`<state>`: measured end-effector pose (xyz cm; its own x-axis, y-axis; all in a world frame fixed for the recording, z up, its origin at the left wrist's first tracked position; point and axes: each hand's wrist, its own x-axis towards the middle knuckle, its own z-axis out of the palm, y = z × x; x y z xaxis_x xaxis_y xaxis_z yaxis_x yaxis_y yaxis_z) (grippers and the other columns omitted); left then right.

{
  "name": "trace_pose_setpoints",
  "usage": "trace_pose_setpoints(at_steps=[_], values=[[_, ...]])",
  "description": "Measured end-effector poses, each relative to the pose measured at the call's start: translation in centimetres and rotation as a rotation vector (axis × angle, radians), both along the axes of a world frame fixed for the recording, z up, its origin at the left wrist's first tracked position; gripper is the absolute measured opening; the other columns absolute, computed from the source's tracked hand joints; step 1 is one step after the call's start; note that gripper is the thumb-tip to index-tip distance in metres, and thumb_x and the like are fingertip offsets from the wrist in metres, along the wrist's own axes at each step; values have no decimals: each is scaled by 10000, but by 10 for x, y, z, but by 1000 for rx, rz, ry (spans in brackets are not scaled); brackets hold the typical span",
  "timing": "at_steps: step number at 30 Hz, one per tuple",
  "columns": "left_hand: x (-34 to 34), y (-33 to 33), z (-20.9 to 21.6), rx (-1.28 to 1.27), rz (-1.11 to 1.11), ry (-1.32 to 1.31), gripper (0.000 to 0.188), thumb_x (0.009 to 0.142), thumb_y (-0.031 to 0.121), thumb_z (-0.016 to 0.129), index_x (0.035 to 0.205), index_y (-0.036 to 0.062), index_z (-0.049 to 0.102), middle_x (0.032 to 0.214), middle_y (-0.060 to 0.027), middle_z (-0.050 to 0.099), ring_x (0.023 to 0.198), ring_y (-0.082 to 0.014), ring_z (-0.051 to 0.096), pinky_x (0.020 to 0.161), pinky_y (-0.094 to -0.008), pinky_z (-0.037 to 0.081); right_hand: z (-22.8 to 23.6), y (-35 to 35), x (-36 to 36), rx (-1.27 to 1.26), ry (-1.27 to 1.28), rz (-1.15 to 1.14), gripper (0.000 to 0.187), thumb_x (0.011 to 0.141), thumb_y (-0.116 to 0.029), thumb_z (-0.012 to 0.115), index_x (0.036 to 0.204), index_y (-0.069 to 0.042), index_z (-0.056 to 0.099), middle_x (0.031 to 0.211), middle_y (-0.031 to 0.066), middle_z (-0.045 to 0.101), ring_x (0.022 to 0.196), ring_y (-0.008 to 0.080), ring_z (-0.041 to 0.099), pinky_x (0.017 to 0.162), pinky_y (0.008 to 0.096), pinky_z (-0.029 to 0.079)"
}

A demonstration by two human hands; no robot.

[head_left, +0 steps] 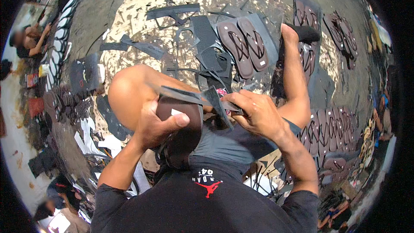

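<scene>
My left hand (160,123) is closed round a dark brown sandal (179,110), tilted over my lap, with a small white label showing near my thumb. Along the sandal's far edge runs a dark grey rubber strip (181,93). A cut-looking rubber piece (219,107) stands up just right of it. My right hand (254,111) grips a flat grey knife-like blade (232,105), which points left toward the strip. Its handle is hidden in my fingers, and whether the blade touches the sole I cannot tell. Something pink patterned (221,91) shows behind the rubber piece.
A pair of brown sandals (242,47) lies on a grey sheet beyond my hands. Rubber offcuts (172,13) litter the ground. Rows of sandals (330,131) lie at the right, stacked soles (64,108) at the left. My bent legs flank the work; other people sit at the far edges.
</scene>
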<state>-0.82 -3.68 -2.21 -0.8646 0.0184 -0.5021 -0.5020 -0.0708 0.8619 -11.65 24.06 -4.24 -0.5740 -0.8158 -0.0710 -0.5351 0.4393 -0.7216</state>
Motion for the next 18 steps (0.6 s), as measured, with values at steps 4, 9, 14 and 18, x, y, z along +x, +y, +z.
trace_pose_setpoints(at_steps=[4, 9, 14, 18], values=[[-1, 9, 9, -106, -123, 36, 444, 838, 309, 871, 1124, 10, 711, 1044, -57, 739, 956, -124, 673, 860, -313, 554, 23, -12, -18, 56, -22, 181, 382, 815, -146, 752, 1137, -105, 549, 954, 143, 662, 890, 419, 672, 737, 515, 564], [-1, 17, 10, 41, -203, 23, 400, 851, 280, 866, 1122, 25, 719, 1032, -40, 748, 941, -108, 671, 837, -303, 549, 31, -30, -33, -60, -57, 315, 313, 822, -89, 690, 1115, -73, 583, 969, 177, 686, 935, 416, 683, 754, 527, 563], [-5, 26, 12, 29, -275, 70, 443, 840, 268, 877, 1156, 19, 691, 1052, -46, 738, 970, -123, 669, 865, -309, 543, 34, -52, -40, -95, -127, 430, 310, 793, -106, 671, 1093, -46, 617, 1011, 218, 702, 973, 412, 688, 761, 517, 570], [-13, 27, 17, 64, -390, -89, 593, 861, 373, 842, 1269, 3, 622, 1136, -87, 719, 1046, -170, 664, 939, -343, 533, 44, -64, -58, 103, -179, 617, 383, 746, -121, 701, 1110, -28, 626, 1040, 230, 708, 981, 418, 688, 755, 511, 571]])
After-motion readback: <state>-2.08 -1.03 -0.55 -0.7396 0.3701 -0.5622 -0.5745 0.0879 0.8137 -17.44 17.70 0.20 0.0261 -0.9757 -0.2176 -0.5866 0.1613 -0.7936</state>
